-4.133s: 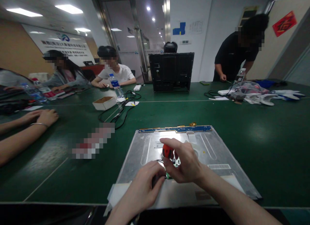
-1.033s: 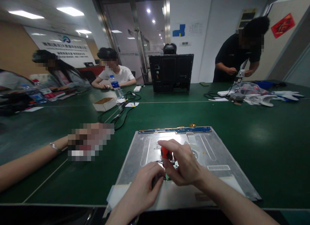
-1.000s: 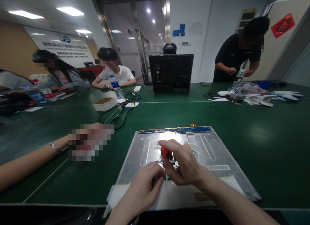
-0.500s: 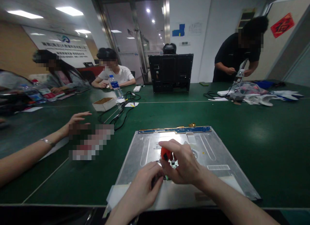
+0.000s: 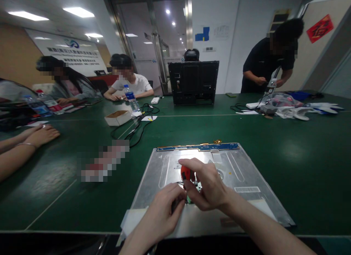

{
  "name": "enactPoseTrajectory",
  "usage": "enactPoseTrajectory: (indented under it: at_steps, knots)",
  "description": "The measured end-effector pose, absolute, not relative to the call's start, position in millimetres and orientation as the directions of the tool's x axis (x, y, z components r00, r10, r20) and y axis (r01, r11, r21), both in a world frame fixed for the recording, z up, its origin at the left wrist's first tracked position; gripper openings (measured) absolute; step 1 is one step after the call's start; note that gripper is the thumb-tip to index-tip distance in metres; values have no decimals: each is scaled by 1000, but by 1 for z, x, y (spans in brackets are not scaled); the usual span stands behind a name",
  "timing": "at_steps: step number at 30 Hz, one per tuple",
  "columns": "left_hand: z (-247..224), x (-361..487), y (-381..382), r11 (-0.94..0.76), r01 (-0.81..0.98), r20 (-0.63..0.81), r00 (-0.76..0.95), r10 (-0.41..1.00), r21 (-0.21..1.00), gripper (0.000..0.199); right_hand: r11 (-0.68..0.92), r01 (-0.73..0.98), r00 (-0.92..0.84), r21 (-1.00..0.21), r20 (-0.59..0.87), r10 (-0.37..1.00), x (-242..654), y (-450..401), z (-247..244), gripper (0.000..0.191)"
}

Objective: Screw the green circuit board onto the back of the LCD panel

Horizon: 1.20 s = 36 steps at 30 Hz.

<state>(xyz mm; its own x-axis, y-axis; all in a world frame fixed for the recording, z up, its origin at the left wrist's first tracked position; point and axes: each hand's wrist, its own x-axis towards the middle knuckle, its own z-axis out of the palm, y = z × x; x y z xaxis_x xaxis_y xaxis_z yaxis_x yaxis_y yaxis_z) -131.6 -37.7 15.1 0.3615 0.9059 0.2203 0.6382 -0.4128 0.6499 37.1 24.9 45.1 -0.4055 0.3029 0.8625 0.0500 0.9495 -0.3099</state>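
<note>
A flat metal display panel (image 5: 148, 185) lies in front of me, with a blue circuit strip (image 5: 197, 148) along its far edge. My right hand (image 5: 208, 185) is closed around the red-and-black handle of a screwdriver (image 5: 185, 173), held over a small green circuit board (image 5: 189, 200) near the panel's middle. The screwdriver's tip is hidden behind my fingers. Close beside it, my left hand (image 5: 166, 207) rests on the panel with thumb and fingers drawn together at the board's left edge. What those fingertips pinch, if anything, is hidden.
Past the panel stands a black monitor housing (image 5: 193, 83). Left of it are a white open box (image 5: 118, 118), a water bottle (image 5: 131, 97) and black cables (image 5: 139, 132). A co-worker's hands (image 5: 41, 136) lie on the table at left. Plastic bags and gloves (image 5: 293, 110) are piled far right.
The co-worker's hand at left has drawn back leftward, and the white sheet under that arm is out of sight. The screwdriver handle has shifted very slightly left; my hands have barely moved.
</note>
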Motion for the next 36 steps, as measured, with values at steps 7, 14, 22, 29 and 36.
enactPoseTrajectory:
  at_steps: [7, 14, 22, 29, 36]
  knots:
    - [10, -133, -37, -448, 635, 241, 388, 889, 629, 16, 948, 84, -385, -305, 868, 314, 34, 25, 42, 47]
    - [11, -131, -39, -433, 644, 248, 362, 899, 630, 14, 953, 149, -373, -264, 877, 301, 34, 25, 42, 38]
    - [12, -132, -38, -457, 635, 260, 383, 886, 623, 13, 955, 83, -421, -285, 859, 293, 38, 25, 43, 49]
    - [8, -133, -37, -444, 652, 231, 389, 892, 615, 16, 948, 114, -377, -298, 870, 318, 35, 24, 43, 47]
    - [10, -132, -38, -463, 635, 271, 381, 884, 619, 14, 955, 156, -362, -251, 885, 292, 33, 25, 42, 39]
